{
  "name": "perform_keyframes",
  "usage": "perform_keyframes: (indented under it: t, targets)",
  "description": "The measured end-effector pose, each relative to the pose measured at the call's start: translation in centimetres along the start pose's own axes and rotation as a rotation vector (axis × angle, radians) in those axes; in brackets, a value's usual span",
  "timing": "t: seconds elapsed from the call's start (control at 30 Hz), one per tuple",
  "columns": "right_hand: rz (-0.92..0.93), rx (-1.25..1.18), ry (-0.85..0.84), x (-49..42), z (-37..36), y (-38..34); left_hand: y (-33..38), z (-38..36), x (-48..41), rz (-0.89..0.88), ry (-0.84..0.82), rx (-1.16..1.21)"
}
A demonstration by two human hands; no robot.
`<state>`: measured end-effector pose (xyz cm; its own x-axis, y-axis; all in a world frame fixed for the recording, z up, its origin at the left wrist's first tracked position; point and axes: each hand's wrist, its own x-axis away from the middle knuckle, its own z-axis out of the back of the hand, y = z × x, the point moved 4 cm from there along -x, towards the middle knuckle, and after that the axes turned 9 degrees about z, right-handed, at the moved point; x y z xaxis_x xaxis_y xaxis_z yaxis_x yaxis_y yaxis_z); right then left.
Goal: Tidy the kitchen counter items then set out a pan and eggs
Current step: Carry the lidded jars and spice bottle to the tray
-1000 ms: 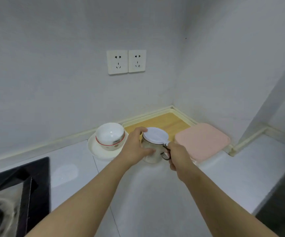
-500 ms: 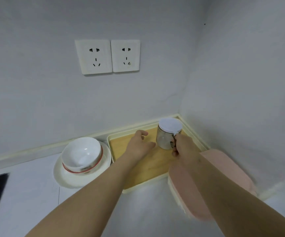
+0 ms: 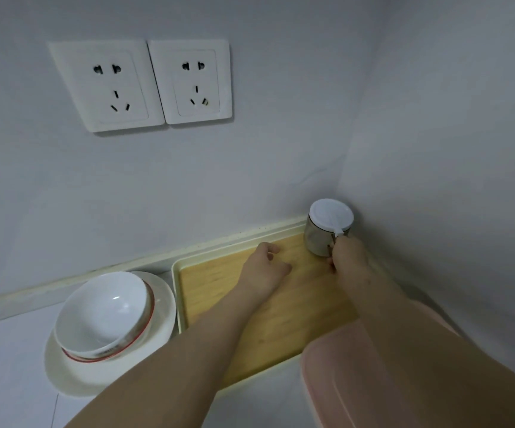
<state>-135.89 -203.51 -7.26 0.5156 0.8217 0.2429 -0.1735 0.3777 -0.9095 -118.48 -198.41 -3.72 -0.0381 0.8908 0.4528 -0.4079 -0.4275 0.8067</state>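
Note:
A small metal cup with a white lid (image 3: 327, 225) stands at the far right corner of the wooden tray (image 3: 219, 279), close against the wall corner. My right hand (image 3: 347, 256) grips the cup's handle from the near side. Over the tray, left of the cup and apart from it, my left hand (image 3: 265, 267) hovers with fingers loosely curled and holding nothing. No pan or eggs are in view.
A white bowl with a red rim (image 3: 104, 316) sits on a white plate (image 3: 64, 375) left of the tray. A pink lidded container (image 3: 342, 381) lies at the near right, partly under my right arm. Two wall sockets (image 3: 145, 84) are above.
The cup has gone from the counter in front of the tray to the tray's far right corner, carried by my right hand. My left hand let go of it. The view moved closer.

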Motion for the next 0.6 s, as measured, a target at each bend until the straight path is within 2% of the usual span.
perform_keyframes:
  t: [0.17,0.33,0.5,0.6]
  targets:
    - [0.048,0.056,0.01,-0.9,0.1,0.0,-0.2,0.0,-0.3,-0.003,-0.001,0.03]
    - [0.015,-0.066,0.038,0.6,0.7,-0.7,0.0,0.4,-0.1,-0.004,0.0,0.043]
    - [0.111,0.134,0.185,4.7,2.5,-2.8,0.4,1.9,1.6,-0.028,0.001,0.067]
    - [0.226,0.091,0.195,8.8,2.5,-5.4,0.5,4.3,4.0,-0.058,0.03,0.103]
